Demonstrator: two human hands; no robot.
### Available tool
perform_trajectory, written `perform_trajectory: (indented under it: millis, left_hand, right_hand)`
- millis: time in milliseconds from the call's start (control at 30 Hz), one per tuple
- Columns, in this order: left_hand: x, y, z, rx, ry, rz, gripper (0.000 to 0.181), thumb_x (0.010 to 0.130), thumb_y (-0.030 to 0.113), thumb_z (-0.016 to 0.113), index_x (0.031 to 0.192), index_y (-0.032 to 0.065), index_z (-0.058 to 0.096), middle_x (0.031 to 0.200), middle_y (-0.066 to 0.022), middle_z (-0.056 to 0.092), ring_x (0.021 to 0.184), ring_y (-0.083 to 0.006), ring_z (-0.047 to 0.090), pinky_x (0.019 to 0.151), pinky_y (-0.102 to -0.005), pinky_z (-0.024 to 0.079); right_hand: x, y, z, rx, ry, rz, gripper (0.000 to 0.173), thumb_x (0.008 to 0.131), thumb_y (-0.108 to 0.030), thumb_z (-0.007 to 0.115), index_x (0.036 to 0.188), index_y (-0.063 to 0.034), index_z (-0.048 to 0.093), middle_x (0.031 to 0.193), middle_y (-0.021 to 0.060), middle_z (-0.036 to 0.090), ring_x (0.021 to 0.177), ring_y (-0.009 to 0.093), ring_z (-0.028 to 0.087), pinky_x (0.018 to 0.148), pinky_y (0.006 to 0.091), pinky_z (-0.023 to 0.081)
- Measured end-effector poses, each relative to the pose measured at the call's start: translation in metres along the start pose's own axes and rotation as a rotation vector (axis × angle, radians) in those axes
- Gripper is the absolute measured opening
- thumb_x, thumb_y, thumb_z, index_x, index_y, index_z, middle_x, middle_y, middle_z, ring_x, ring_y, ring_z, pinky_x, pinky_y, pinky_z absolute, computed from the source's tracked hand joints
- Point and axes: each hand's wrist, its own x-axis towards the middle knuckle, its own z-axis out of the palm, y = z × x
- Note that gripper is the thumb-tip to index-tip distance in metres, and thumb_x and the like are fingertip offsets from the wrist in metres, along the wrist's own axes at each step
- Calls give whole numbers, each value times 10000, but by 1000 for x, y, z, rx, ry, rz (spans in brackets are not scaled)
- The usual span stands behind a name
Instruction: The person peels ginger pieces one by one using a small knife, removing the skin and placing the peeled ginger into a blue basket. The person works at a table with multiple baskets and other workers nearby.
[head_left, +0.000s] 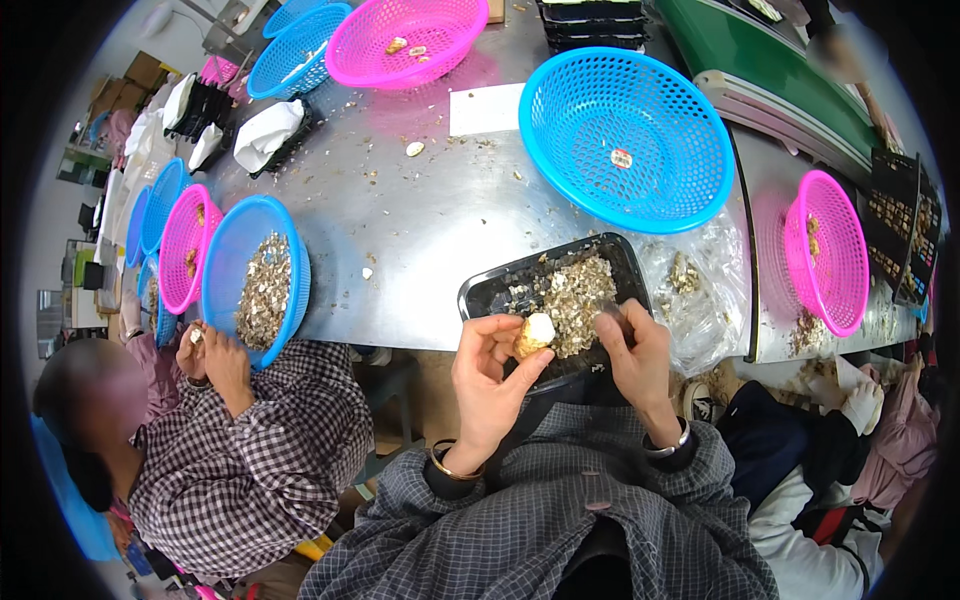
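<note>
Between the thumb and fingers of my left hand (487, 379) is a small lump (534, 336), white on top and brown-yellow on its side, like a piece of mushroom or tuber. My right hand (637, 356) is closed around a small dark blade (611, 309), blurred and mostly hidden by the fingers. Both hands are over the near part of a black plastic tray (491, 289). A heap of white and brown trimmings (574, 296) lies in that tray. The blade is a short way to the right of the lump, not touching it.
Beyond the tray stands a large blue perforated basket (630, 202). A clear plastic bag (712, 300) with scraps lies to its right. A pink basket (825, 255) stands farther right on the steel table (375, 262). At left, a co-worker (247, 465) sits beside a blue basket of trimmings (296, 292).
</note>
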Motion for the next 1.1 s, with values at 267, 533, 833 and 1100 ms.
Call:
perform_trajectory:
  millis: [267, 533, 833, 1100]
  left_hand:
    - [7, 0, -9, 589, 91, 341, 354, 658, -45, 746, 933, 7, 530, 964, -85, 517, 796, -130, 533, 668, -244, 453]
    - [9, 3, -10, 707, 99, 660, 297, 613, -44, 744, 856, 20, 587, 874, -98, 577, 755, -222, 578, 640, -295, 481]
    - [15, 4, -17, 841, 65, 974, 302, 624, -90, 714, 897, -4, 619, 880, -104, 575, 758, -253, 572, 628, -314, 481]
    - [38, 2, -34, 427, 78, 325, 379, 689, -36, 724, 989, -5, 495, 952, -78, 519, 830, -137, 547, 682, -256, 479]
  right_hand:
    - [1, -28, 6, -58, -169, -138, 214, 860, -187, 596, 943, -19, 493, 643, 129, 564, 506, 249, 567, 460, 328, 405]
    - [11, -27, 18, -151, -138, -175, 114, 904, -138, 503, 860, -35, 480, 550, 149, 487, 501, 341, 532, 440, 385, 380]
    - [23, -26, 11, -277, -103, -214, 131, 860, -134, 568, 790, -44, 505, 566, 155, 514, 495, 333, 541, 432, 388, 391]
    - [17, -21, 1, -260, -89, -108, 165, 737, -118, 702, 759, -38, 559, 483, 80, 477, 407, 205, 495, 412, 309, 366]
